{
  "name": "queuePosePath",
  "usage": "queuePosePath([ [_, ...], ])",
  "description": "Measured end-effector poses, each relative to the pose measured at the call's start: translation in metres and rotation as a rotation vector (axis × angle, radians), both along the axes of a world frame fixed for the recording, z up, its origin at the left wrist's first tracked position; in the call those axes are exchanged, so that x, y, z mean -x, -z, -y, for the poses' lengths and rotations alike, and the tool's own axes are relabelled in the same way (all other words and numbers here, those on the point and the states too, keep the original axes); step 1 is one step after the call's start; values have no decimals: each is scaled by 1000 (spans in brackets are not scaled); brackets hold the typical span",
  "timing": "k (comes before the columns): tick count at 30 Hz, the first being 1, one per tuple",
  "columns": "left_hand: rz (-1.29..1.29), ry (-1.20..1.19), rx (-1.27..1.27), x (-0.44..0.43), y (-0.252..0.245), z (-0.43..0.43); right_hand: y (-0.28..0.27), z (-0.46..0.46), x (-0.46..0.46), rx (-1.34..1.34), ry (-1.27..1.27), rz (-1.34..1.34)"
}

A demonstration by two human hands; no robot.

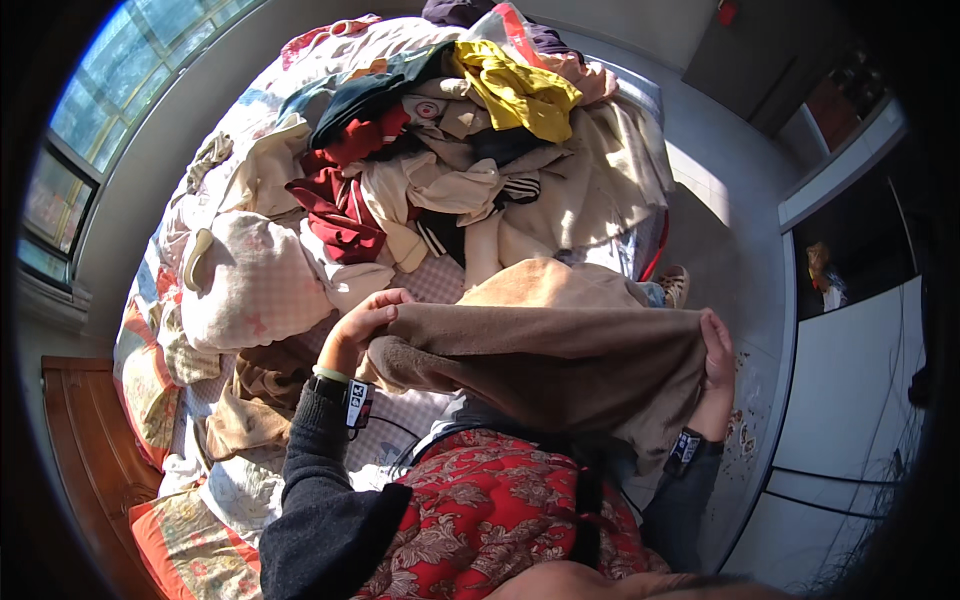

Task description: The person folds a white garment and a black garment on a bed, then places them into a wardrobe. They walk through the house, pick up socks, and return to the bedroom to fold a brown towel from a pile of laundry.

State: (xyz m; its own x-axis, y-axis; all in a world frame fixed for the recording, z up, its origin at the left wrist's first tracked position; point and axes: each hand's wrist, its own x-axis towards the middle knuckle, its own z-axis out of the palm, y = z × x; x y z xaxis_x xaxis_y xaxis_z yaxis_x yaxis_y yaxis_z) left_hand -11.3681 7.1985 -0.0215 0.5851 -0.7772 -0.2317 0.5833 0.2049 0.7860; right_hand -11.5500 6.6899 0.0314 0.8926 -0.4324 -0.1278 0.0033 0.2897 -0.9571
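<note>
A brown fleecy garment or cloth (540,352) is stretched out sideways between my two hands, above my lap. My left hand (375,319) grips its left end, with thumb and fingers closed over the folded edge. At the opposite end, my right hand (718,352) holds the upper right corner. The upper edge runs nearly straight from hand to hand, while the lower part sags in folds. Just beyond it, a lighter tan portion of fabric (555,281) bulges up in the sunlight; whether it belongs to the same piece I cannot tell.
Heaped clothes cover the bed, among them a yellow garment (517,90), a dark red garment (337,214) and a beige blanket (600,172). A checked pillow-like bundle (255,281) lies at left. The wooden headboard (97,442) stands at lower left, a white cabinet (847,390) at right.
</note>
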Motion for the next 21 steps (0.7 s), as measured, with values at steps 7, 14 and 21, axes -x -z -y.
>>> queuePosePath([
  [7, 1049, -270, -1042, -9, 36, 64, 33, -80, -6, 909, -172, 14],
  [14, 1216, 212, -617, 55, 39, 123, 56, -123, 4, 1374, -477, 188],
  [21, 1181, 557, -782, 46, 59, 118, 51, -111, 16, 1696, -562, -96],
])
